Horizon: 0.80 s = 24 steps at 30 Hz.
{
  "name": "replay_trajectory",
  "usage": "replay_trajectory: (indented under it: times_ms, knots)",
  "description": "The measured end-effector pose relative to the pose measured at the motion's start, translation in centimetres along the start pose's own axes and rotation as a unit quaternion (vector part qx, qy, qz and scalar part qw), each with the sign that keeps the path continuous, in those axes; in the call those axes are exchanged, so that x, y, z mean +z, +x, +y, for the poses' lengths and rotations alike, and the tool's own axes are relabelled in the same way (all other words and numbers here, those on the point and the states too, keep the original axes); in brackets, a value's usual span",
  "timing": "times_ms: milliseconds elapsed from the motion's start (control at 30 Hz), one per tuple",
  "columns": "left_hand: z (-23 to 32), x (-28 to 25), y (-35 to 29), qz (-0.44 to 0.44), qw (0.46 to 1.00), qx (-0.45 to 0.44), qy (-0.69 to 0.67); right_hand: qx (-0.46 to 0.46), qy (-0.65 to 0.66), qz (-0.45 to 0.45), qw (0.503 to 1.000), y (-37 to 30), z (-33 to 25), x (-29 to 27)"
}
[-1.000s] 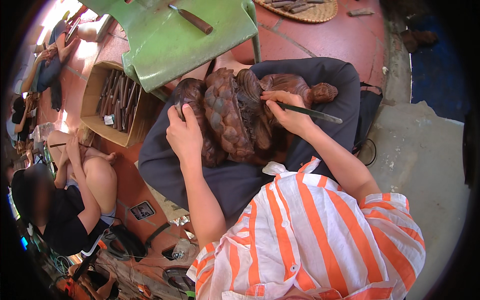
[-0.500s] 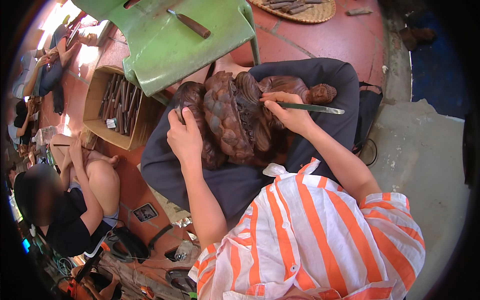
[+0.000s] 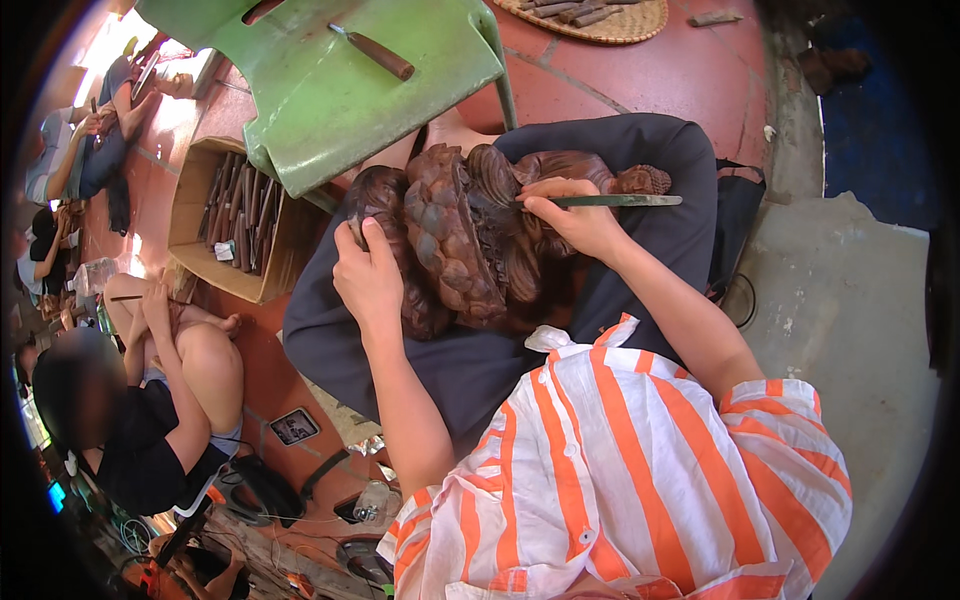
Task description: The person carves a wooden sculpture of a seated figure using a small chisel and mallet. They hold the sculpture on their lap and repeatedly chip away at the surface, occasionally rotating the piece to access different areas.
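I count one dark brown carved wooden statue, one slim metal carving chisel, one green plastic chair, one cardboard box of tools.

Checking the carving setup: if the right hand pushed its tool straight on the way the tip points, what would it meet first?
The right hand aims the slim tool leftward; its tip already seems to touch the dark wooden carving, though depth is unclear.

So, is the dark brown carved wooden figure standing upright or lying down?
Lying down. The dark brown carved wooden figure rests sideways across the person's lap, its small head end pointing right; the left hand steadies it and the right hand holds a thin metal tool.
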State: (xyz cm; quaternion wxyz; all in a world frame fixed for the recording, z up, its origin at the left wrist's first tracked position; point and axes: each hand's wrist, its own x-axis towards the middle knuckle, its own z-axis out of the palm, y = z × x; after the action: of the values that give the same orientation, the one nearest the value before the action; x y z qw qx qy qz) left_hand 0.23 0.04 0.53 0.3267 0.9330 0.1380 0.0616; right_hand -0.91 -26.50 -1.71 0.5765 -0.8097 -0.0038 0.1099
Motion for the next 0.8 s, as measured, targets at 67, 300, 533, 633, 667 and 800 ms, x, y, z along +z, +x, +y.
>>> replay_trajectory:
  times_ms: [67, 300, 533, 633, 667, 800]
  knots:
    - [-0.3, 0.1, -0.1, 0.010, 1.000, 0.005, -0.007, -0.012, 0.026, -0.001, 1.000, 0.0, 0.3, 0.0]
    - [0.4, -0.2, -0.1, -0.006, 1.000, -0.005, -0.007, 0.028, 0.021, -0.016, 0.999, 0.4, -0.1, -0.3]
    - [0.2, -0.1, 0.0, -0.005, 1.000, -0.008, 0.003, 0.033, 0.007, -0.019, 0.999, 0.2, -0.3, -0.2]
    - [0.2, -0.1, -0.1, 0.002, 1.000, 0.001, 0.004, -0.029, -0.081, -0.024, 0.996, 0.6, -0.3, -0.3]
    - [0.2, -0.1, -0.1, 0.007, 1.000, 0.006, 0.004, -0.042, -0.056, -0.013, 0.997, 0.4, 0.1, -0.1]
    - [0.3, -0.2, -0.1, -0.005, 1.000, -0.011, -0.005, -0.039, 0.002, 0.005, 0.999, -0.1, 0.8, -0.1]
